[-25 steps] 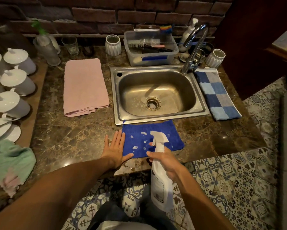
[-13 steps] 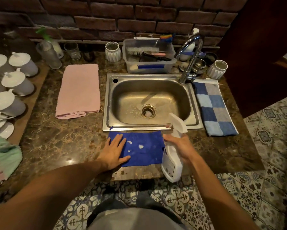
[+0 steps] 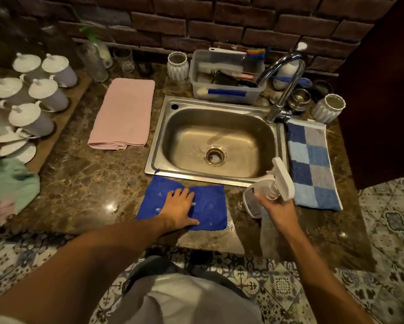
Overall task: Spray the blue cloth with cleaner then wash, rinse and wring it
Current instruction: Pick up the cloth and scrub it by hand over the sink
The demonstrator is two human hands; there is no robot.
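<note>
Lying flat on the dark marble worktop (image 3: 79,183) at the lower centre of the frame, the blue cloth (image 3: 208,206) sat just in front of the steel sink (image 3: 219,141), flecked with small white spots of foam. The left hand (image 3: 180,209) rested palm-down on the cloth's middle, fingers straight and spread, holding nothing. To the right of the cloth, the right hand (image 3: 279,210) had its grip curled round the neck of the white spray bottle (image 3: 266,190), which was tilted with its trigger head toward the upper right, above the worktop edge of the sink. A blue checked towel (image 3: 310,160) lay right of the sink, a folded pink towel (image 3: 123,113) to its left, and lidded white cups (image 3: 32,94) stood at the left of the frame.
</note>
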